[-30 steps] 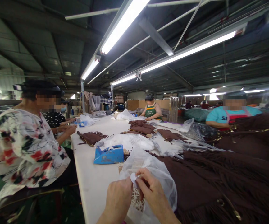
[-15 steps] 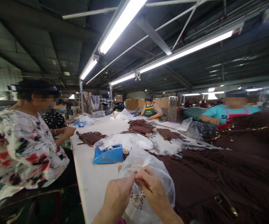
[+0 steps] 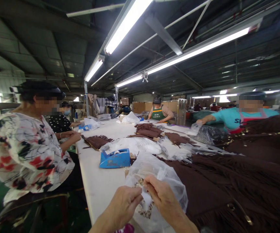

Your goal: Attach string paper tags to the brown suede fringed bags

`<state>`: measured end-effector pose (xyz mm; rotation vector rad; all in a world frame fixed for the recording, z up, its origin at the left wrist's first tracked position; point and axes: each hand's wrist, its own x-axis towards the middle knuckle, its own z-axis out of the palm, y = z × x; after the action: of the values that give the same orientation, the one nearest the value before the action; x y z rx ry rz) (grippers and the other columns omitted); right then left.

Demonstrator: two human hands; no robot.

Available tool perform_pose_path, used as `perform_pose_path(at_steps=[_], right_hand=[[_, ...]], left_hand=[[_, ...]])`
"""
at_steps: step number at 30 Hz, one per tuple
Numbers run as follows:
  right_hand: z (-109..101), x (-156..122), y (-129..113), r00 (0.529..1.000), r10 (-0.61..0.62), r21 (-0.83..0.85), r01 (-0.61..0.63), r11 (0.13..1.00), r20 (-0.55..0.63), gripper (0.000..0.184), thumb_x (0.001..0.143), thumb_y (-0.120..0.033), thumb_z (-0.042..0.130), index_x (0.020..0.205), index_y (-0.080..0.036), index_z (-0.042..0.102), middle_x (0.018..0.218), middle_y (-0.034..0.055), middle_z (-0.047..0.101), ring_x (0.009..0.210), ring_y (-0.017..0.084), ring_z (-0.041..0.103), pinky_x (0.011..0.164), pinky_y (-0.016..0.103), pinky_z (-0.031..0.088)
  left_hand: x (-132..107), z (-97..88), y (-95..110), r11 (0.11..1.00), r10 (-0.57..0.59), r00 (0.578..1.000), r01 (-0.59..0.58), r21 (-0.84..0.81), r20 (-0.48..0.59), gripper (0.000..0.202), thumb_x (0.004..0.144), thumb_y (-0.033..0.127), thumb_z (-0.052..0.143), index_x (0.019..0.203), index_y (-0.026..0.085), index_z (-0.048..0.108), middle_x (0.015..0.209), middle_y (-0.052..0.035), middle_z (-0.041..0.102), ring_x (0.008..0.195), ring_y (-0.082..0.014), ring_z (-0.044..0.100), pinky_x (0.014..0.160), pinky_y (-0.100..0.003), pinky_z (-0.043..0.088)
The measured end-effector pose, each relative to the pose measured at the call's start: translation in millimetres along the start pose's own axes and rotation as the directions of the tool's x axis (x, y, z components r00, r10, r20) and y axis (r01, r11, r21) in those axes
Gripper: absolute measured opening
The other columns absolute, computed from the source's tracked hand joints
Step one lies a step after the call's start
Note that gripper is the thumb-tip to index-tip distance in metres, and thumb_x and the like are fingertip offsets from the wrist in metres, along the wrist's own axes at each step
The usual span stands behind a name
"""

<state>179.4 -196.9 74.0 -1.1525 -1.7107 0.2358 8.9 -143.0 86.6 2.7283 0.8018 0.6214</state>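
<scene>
Both of my hands are over a clear plastic bag (image 3: pixel 176 186) on the near part of the table. Pale, string-like pieces (image 3: pixel 146 212) show through its mouth, partly covered by my fingers. My left hand (image 3: pixel 124 204) is closed in a pinch on the bag's left side. Across a small gap, my right hand (image 3: pixel 163 199) has thumb and fingers pressed together. Something thin and whitish shows between the two hands, but what each pinch holds is too small to make out. Dark brown fringed pieces (image 3: pixel 212 191) lie just right of the bag.
A blue tape dispenser (image 3: pixel 115 158) stands behind my left hand on the white table (image 3: pixel 95 184). Farther back lie plastic bags (image 3: pixel 142 145) and brown fringed pouches (image 3: pixel 147 131). Co-workers sit left (image 3: pixel 33 152) and right (image 3: pixel 249 113); another (image 3: pixel 160 111) is at the far end.
My hands have moved apart from nearly touching, the left one dropping slightly. The co-worker at the right has stretched an arm out toward the plastic on the table.
</scene>
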Motion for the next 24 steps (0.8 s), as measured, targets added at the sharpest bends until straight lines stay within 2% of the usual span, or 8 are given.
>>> perform_pose_path(at_steps=[3,5,8,12,17,21,22,24], right_hand=[[-5,0,-2,1.0,-0.014,-0.071,0.015,0.997,0.013,0.022,0.097,-0.026,0.039,0.078,-0.024,0.051,0.063,-0.0041,0.05,0.056,0.016,0.049,0.054,0.027,0.032],[-8,0,0,0.997,0.022,-0.082,-0.028,0.996,-0.074,0.023,0.096,-0.028,0.04,0.077,-0.024,0.051,0.059,-0.0045,0.05,0.052,0.017,0.049,0.052,0.027,0.032],[-13,3,3,0.963,0.085,-0.087,-0.111,0.99,-0.257,0.024,0.096,-0.033,0.042,0.075,-0.024,0.05,0.057,-0.0039,0.05,0.052,0.018,0.05,0.053,0.028,0.033],[-26,6,-2,0.944,0.127,-0.039,-0.145,0.989,-0.306,0.027,0.094,-0.039,0.044,0.072,-0.025,0.05,0.057,-0.0038,0.049,0.051,0.018,0.049,0.052,0.027,0.034],[-51,8,-9,0.865,0.192,0.013,-0.211,0.977,-0.463,0.027,0.092,-0.044,0.046,0.076,-0.024,0.055,0.056,-0.0033,0.053,0.052,0.018,0.051,0.052,0.026,0.038],[-49,8,-12,0.931,0.107,-0.048,-0.132,0.99,-0.349,0.024,0.093,-0.039,0.045,0.075,-0.025,0.053,0.057,-0.0031,0.054,0.052,0.018,0.054,0.052,0.027,0.038],[-44,8,-12,0.948,0.086,-0.057,-0.108,0.992,-0.308,0.023,0.094,-0.037,0.044,0.076,-0.025,0.052,0.057,-0.0031,0.055,0.052,0.018,0.054,0.052,0.027,0.037],[-32,7,-14,0.97,0.056,-0.062,-0.073,0.995,-0.238,0.022,0.096,-0.033,0.042,0.077,-0.025,0.051,0.058,-0.003,0.056,0.053,0.018,0.056,0.053,0.027,0.037]], left_hand=[[-2,6.0,-1,0.999,-0.009,1.0,0.009,-0.038,-0.011,0.031,0.096,0.025,0.039,0.068,0.021,0.05,0.064,0.0013,0.06,0.063,-0.0145,0.057,0.059,-0.022,0.033],[-4,8.4,-2,0.999,-0.017,1.0,0.018,-0.041,0.014,0.029,0.095,0.024,0.04,0.068,0.021,0.05,0.064,0.0015,0.058,0.063,-0.0147,0.056,0.06,-0.022,0.032],[-7,8.1,-1,0.993,-0.014,0.998,0.021,-0.114,0.066,0.03,0.095,0.027,0.039,0.067,0.021,0.048,0.064,0.0023,0.053,0.061,-0.0135,0.051,0.06,-0.021,0.033],[-7,2.0,5,0.947,0.014,0.991,0.03,-0.318,0.134,0.037,0.098,0.036,0.036,0.067,0.02,0.047,0.063,0.0039,0.044,0.06,-0.012,0.042,0.058,-0.02,0.033],[-9,0.1,2,0.873,-0.041,0.983,0.123,-0.471,0.181,0.039,0.097,0.044,0.038,0.074,0.018,0.057,0.063,0.0048,0.038,0.06,-0.0116,0.037,0.058,-0.02,0.031],[-7,11.0,-5,0.827,-0.155,0.984,0.18,-0.533,0.091,0.04,0.095,0.047,0.038,0.074,0.017,0.055,0.063,0.005,0.036,0.059,-0.0114,0.034,0.056,-0.022,0.03],[-5,13.9,-6,0.817,-0.171,0.984,0.173,-0.551,0.056,0.036,0.094,0.045,0.04,0.08,0.017,0.057,0.063,0.0055,0.037,0.059,-0.0114,0.035,0.056,-0.022,0.03],[-1,17.4,-6,0.798,-0.182,0.983,0.149,-0.583,0.002,0.032,0.092,0.04,0.044,0.107,0.015,0.058,0.061,0.0074,0.037,0.057,-0.0115,0.035,0.056,-0.022,0.029]])
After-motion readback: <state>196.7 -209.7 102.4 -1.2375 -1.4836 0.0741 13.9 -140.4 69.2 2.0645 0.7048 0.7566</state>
